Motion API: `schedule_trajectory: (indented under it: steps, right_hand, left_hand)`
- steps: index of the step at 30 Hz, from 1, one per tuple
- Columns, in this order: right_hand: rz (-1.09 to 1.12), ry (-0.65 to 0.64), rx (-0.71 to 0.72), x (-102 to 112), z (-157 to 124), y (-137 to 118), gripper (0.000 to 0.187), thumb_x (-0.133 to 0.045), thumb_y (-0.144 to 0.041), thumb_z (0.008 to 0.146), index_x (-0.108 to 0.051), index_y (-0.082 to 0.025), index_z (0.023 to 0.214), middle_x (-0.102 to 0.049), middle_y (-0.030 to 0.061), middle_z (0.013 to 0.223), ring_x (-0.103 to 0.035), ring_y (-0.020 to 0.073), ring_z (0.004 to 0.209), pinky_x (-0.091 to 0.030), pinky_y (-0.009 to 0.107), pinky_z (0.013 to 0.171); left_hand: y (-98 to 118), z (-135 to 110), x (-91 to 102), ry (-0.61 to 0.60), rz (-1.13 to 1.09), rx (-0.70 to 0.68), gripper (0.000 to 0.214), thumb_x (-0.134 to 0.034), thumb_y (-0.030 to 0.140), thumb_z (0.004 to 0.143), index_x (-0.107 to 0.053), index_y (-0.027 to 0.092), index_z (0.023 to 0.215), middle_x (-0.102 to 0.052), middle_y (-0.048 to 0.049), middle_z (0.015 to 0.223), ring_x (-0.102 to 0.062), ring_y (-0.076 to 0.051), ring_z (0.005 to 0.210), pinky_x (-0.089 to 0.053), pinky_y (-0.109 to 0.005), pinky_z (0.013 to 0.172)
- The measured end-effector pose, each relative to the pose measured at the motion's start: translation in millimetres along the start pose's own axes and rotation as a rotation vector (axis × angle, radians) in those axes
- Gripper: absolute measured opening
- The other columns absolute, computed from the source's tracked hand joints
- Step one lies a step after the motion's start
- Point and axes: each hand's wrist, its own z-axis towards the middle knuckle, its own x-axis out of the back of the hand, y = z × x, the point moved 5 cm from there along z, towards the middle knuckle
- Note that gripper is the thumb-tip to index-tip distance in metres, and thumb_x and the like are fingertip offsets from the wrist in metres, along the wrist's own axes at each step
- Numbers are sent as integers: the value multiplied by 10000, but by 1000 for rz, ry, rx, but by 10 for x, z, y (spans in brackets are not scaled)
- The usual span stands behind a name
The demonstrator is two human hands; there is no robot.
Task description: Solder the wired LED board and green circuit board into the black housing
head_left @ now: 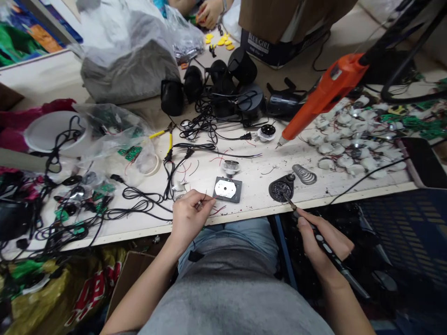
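Note:
My right hand (324,237) is wrapped round a soldering iron (323,243), its tip down in the dark, crusted tray of a soldering-iron stand (282,190). The stand's coil holder (304,174) lies beside the tray. My left hand (192,209) is closed in a pinch at the left corner of a grey square frame with a white plate (226,189) in it. What sits between those fingertips is too small to make out; thin wires show near them. Just behind the frame stands a small clear round part (231,166).
An orange electric screwdriver (324,95) hangs at the right, before a pile of white wired parts (352,139). Black cables (139,202) tangle at the left near yellow-handled cutters (170,139). Black housings (218,81) stand behind. Another person's hand (209,13) is at the far side.

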Motion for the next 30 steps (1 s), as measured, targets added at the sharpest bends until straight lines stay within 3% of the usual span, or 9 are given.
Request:
schedule_trajectory:
  steps: [4, 7, 12, 19, 24, 30]
  right_hand:
    - [29, -77, -143, 36, -5, 29, 208, -693, -171, 951, -775, -216, 1137, -804, 42, 991, -760, 195, 743, -618, 314, 757]
    - [2, -110, -170, 86, -6, 16, 228, -695, -203, 963, -774, -230, 1175, -800, 40, 993, -758, 214, 756, -605, 346, 782]
    - [19, -93, -62, 74, 59, -172, 303, -695, -188, 954, -749, -251, 1245, -799, 33, 986, -749, 221, 733, -611, 369, 748]
    - [348, -126, 198, -342, 213, -695, 314, -641, -110, 947, -738, -232, 1220, -772, 27, 890, -716, 179, 662, -594, 293, 585]
    - [385, -262, 209, -501, 244, -841, 355, -633, -52, 937, -698, -228, 1238, -762, 31, 885, -707, 160, 663, -591, 271, 593]
    - [388, -290, 214, -499, 254, -850, 329, -626, -34, 929, -700, -192, 1208, -762, 55, 886, -721, 160, 696, -598, 263, 634]
  left_hand:
    - [22, -20, -77, -45, 71, -46, 86, -727, 196, 863, -774, 186, 791, -675, -13, 703, -568, -121, 586, -463, -229, 587]
    - [11, -38, -140, -48, 136, -46, 67, -736, 151, 851, -766, 182, 799, -690, -24, 727, -620, -140, 648, -472, -238, 614]
    - [-4, -51, -190, -29, 186, -19, 124, -725, 177, 857, -684, 174, 739, -662, -16, 708, -622, -145, 643, -445, -243, 597]
    - [9, -94, -229, -9, 208, -22, 108, -633, 195, 900, -620, 187, 793, -674, -20, 847, -588, -117, 614, -435, -237, 566]
    - [42, -155, -293, 23, 244, -121, 96, -585, 197, 931, -610, 190, 839, -742, -55, 1099, -666, -131, 712, -464, -242, 565]
    - [57, -169, -324, -21, 216, -188, 112, -581, 177, 940, -599, 188, 830, -752, -67, 1187, -715, -138, 777, -486, -222, 557]
